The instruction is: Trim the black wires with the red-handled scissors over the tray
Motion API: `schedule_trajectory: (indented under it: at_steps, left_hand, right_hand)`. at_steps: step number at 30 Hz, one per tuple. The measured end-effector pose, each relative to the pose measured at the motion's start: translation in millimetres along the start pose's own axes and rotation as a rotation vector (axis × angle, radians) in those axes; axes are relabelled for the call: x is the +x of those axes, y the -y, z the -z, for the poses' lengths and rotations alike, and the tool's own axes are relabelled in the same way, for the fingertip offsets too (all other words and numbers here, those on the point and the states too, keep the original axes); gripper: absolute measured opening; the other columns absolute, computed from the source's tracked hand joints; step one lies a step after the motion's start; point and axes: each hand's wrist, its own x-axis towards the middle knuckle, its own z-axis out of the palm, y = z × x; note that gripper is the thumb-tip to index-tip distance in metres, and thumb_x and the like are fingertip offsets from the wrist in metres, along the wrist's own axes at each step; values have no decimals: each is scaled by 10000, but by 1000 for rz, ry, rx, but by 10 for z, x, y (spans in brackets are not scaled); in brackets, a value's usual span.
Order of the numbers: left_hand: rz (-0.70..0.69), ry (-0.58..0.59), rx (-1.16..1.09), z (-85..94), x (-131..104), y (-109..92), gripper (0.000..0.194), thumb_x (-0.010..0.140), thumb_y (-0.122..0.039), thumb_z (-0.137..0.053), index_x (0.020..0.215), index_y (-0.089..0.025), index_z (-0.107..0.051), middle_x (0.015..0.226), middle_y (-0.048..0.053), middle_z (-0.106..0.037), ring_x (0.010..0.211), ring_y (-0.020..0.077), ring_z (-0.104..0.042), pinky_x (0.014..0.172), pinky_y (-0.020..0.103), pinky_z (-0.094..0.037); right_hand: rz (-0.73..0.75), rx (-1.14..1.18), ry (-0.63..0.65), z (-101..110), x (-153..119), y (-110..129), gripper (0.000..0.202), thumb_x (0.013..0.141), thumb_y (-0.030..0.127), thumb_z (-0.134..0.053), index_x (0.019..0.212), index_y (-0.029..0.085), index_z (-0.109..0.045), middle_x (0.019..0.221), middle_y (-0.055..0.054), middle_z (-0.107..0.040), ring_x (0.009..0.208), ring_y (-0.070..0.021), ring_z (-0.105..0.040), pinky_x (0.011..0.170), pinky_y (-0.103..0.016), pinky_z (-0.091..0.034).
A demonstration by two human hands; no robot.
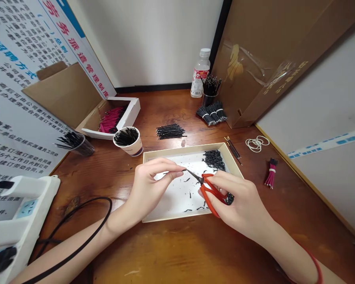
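Observation:
Over a shallow white tray (162,215) with a cream rim, my left hand (155,183) pinches a short black wire (184,170) between thumb and fingertips. My right hand (236,197) grips red-handled scissors (208,189), their narrow blades meeting the wire's tip at my left fingertips. Whether the blades are fully closed is too small to tell. Black scraps (190,195) are scattered on the tray floor. A heap of short black pieces (214,159) fills its far right corner, and more lie partly hidden under my right hand.
Behind the tray lie loose black wires (170,131). A paper cup (129,144), a clear cup (84,146) and a box of red wires (112,119) stand left. Bundled wires (212,113), a bottle (200,75), rubber bands (256,144) and a red bundle (271,174) are right. A power strip (32,213) is near left.

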Motion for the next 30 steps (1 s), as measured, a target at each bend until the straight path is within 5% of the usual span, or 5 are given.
schedule_trajectory:
  at_steps: [30]
  left_hand:
    - [41,28,-32,8,12,17,155,780,-89,-731,804,-223,-805,773,31,-765,707,146,-693,648,234,-563]
  right_hand:
    - [10,-7,-16,4,27,21,124,868,180,-588,750,188,-628,569,36,-429,502,-98,-357,481,-239,-328]
